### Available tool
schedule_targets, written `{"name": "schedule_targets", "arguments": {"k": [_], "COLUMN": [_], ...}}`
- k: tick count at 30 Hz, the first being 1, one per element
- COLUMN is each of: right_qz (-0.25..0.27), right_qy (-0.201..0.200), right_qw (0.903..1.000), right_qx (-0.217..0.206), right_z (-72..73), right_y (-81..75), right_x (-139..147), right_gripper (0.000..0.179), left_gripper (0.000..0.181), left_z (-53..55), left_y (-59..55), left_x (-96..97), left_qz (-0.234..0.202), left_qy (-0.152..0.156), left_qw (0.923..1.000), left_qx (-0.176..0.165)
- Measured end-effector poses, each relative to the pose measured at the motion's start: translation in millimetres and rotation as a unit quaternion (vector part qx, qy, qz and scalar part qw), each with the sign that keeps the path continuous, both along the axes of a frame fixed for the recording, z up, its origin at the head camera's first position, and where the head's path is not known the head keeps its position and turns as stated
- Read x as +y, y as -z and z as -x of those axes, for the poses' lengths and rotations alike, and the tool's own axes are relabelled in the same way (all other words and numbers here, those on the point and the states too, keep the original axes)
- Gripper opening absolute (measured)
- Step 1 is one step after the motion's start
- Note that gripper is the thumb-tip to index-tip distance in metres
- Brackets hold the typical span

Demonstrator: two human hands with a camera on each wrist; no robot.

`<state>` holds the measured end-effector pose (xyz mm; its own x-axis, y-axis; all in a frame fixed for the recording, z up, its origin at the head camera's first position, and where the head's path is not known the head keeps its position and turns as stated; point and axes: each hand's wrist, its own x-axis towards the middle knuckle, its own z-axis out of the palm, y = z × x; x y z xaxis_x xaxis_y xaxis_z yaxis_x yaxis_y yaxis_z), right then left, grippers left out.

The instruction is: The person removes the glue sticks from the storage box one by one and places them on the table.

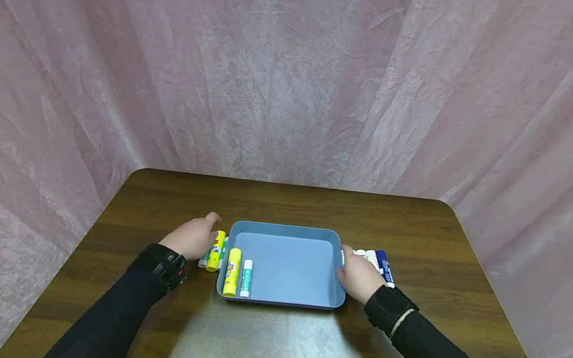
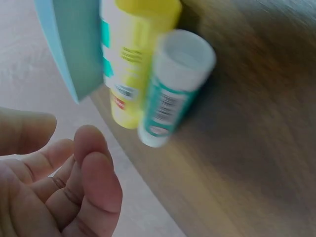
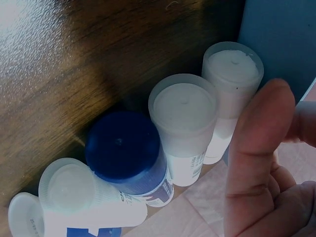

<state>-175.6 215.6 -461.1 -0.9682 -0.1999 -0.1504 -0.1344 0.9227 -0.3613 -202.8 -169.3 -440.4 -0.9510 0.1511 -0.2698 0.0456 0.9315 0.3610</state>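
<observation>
My left hand (image 1: 191, 239) is beside the glue sticks left of the blue tray (image 1: 289, 264). Its fingers are loosely bent and hold nothing in the left wrist view, close to a yellow glue stick (image 2: 129, 64) and a teal-and-white glue stick (image 2: 168, 101). Over by the tray's right rim, my right hand (image 1: 360, 273) has its fingertips next to a row of glue sticks. In the right wrist view, a finger overlaps the nearest white glue stick (image 3: 232, 74); another white one (image 3: 185, 111) and a blue-capped one (image 3: 126, 148) lie alongside.
Inside the tray, a yellow glue stick (image 1: 232, 272) and a smaller teal-and-white one (image 1: 246, 278) lie at the left end. The tray rests on a brown wooden table (image 1: 284, 201), with a pink curtain (image 1: 295, 77) hanging behind.
</observation>
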Motion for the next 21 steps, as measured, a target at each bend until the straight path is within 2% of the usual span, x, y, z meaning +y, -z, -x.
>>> {"name": "schedule_targets", "arguments": {"k": [8, 16, 21], "right_qz": [-0.004, 0.000, 0.003], "right_qy": [0.003, 0.007, 0.007], "right_qw": [1.0000, 1.0000, 0.9999], "right_qx": [-0.003, -0.006, -0.006], "right_z": [0.2, -0.4, -1.0], "right_y": [-0.3, -1.8, -1.9], "right_x": [-0.1, -1.2, -1.4], "right_gripper": [0.057, 0.057, 0.057], "left_gripper": [0.044, 0.047, 0.047], "left_z": [-8.7, -14.4, -15.8], "left_y": [-9.8, -11.9, -8.8], "left_x": [19.9, 34.6, 41.7], "left_qz": [-0.003, -0.003, 0.012], "left_qy": [0.022, 0.038, 0.048], "left_qw": [0.9997, 0.9992, 0.9987], "left_qx": [0.011, 0.016, 0.010]}}
